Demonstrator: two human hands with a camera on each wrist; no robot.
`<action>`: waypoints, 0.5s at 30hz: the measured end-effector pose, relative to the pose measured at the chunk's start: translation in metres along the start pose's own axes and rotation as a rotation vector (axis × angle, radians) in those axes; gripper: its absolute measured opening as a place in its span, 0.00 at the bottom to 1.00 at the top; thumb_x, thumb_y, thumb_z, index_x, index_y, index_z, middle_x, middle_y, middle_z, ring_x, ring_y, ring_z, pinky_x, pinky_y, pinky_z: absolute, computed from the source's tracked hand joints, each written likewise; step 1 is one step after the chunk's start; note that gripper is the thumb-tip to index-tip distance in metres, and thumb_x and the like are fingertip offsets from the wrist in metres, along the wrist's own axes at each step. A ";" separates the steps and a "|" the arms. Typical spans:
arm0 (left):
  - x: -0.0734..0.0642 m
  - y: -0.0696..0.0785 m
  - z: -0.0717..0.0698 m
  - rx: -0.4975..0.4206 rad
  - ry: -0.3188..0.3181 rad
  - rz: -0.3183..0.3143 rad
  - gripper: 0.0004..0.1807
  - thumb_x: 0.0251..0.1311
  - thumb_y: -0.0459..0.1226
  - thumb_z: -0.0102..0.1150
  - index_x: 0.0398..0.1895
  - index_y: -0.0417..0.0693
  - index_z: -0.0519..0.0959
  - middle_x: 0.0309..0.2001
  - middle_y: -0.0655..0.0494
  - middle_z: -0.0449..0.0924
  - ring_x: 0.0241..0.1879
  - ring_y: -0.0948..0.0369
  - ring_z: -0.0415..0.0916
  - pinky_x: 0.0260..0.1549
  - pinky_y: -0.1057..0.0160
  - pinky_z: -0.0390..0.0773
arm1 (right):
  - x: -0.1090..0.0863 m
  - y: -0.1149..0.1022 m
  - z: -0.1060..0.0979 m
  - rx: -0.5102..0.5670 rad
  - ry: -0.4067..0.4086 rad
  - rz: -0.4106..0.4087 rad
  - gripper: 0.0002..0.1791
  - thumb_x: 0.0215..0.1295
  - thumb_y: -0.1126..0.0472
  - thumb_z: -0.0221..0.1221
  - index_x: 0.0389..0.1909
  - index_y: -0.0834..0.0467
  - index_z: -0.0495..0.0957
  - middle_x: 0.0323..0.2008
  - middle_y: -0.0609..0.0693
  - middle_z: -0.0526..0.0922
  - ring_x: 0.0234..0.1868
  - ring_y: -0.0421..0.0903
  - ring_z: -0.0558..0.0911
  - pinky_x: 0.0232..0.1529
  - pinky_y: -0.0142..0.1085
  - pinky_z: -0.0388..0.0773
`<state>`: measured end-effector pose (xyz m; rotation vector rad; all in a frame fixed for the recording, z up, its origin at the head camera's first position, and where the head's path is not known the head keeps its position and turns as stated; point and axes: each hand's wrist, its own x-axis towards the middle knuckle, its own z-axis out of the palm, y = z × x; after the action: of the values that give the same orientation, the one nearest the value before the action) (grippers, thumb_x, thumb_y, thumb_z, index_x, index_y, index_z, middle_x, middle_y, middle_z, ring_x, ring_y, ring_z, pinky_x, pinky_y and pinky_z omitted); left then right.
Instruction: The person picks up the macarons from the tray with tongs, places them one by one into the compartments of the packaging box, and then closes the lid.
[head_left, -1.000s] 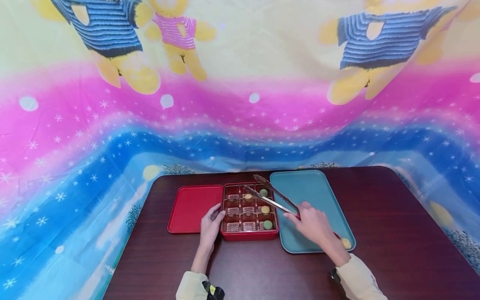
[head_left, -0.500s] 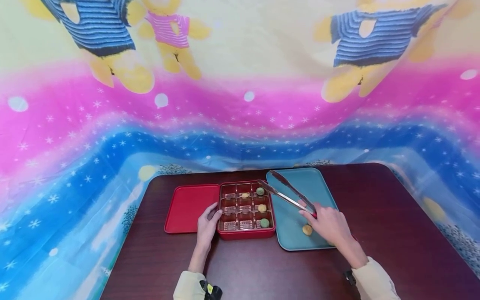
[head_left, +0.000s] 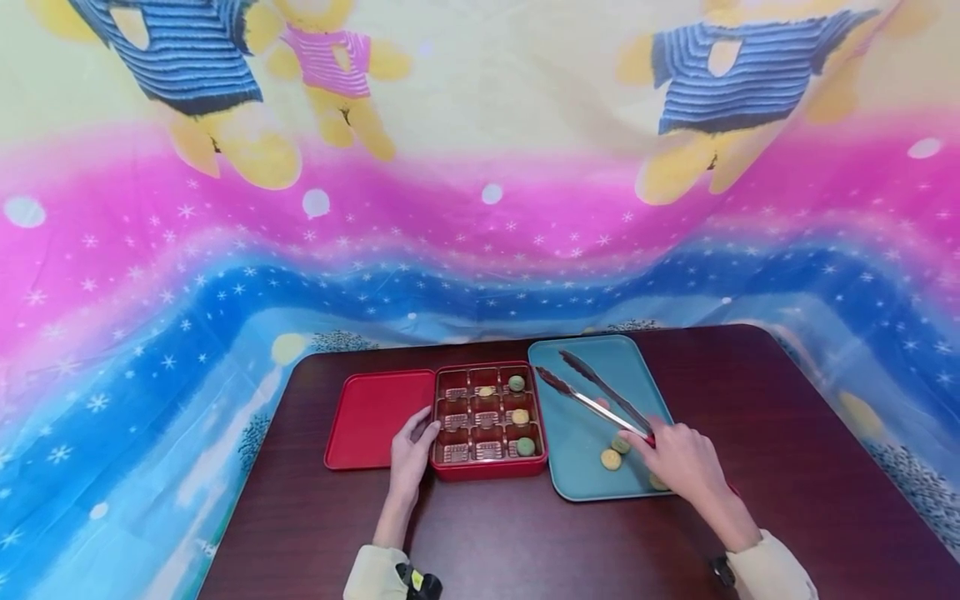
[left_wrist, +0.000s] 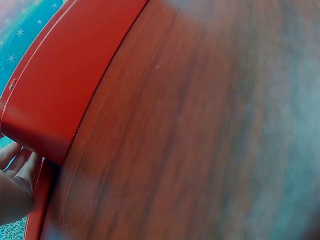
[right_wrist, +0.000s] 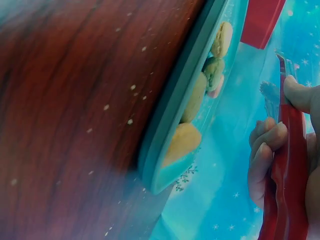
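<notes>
My left hand (head_left: pixel 408 458) rests against the left wall of a red box (head_left: pixel 491 472), its fingertips at the box corner in the left wrist view. The divided insert (head_left: pixel 488 451) holds green macarons (head_left: pixel 516 383) and a yellow macaron (head_left: pixel 521 417) down the right column. Another yellow macaron (head_left: pixel 486 391) sits in the back middle compartment. Over the teal tray (head_left: pixel 581 483), my right hand (head_left: pixel 684 462) grips red-handled metal tongs (right_wrist: pixel 292 165), whose tips stand apart with nothing between them. Beneath them lie a yellow macaron (head_left: pixel 611 459), a green macaron (head_left: pixel 620 444) and a pink macaron (head_left: pixel 602 403).
A red lid (head_left: pixel 375 421) lies left of the box, touching or close beside it. More macarons (right_wrist: pixel 182 142) sit along the tray's near edge, partly hidden by the right hand in the head view. Behind the dark wooden table (head_left: pixel 495 542) hangs a printed cloth (head_left: pixel 487 275).
My right hand has drawn the tongs from over the box to the right, over the tray, uncovering macarons there. My left hand stays at the box. The head view has shifted slightly.
</notes>
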<state>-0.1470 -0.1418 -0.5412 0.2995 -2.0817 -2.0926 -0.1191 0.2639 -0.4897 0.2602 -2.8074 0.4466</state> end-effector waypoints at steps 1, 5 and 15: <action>0.000 0.000 0.000 0.001 0.000 0.002 0.23 0.71 0.31 0.61 0.67 0.33 0.76 0.64 0.34 0.77 0.66 0.45 0.73 0.54 0.68 0.76 | -0.001 0.001 0.000 -0.002 -0.003 0.004 0.26 0.63 0.45 0.71 0.22 0.56 0.68 0.11 0.47 0.59 0.11 0.44 0.62 0.12 0.38 0.60; -0.001 0.000 0.000 0.010 0.000 0.003 0.23 0.71 0.32 0.61 0.67 0.32 0.76 0.64 0.34 0.77 0.66 0.44 0.73 0.56 0.65 0.76 | -0.005 0.006 -0.002 0.001 -0.009 0.019 0.27 0.63 0.45 0.71 0.20 0.55 0.65 0.11 0.47 0.59 0.11 0.44 0.61 0.12 0.38 0.60; 0.001 0.000 0.000 -0.005 -0.004 -0.002 0.24 0.71 0.31 0.61 0.67 0.31 0.75 0.64 0.32 0.76 0.67 0.45 0.72 0.55 0.69 0.75 | -0.016 0.019 -0.004 -0.005 -0.016 0.034 0.27 0.64 0.45 0.70 0.21 0.54 0.66 0.11 0.45 0.59 0.11 0.43 0.61 0.12 0.38 0.59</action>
<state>-0.1475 -0.1417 -0.5412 0.2976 -2.0787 -2.1014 -0.1076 0.2855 -0.4962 0.2159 -2.8322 0.4467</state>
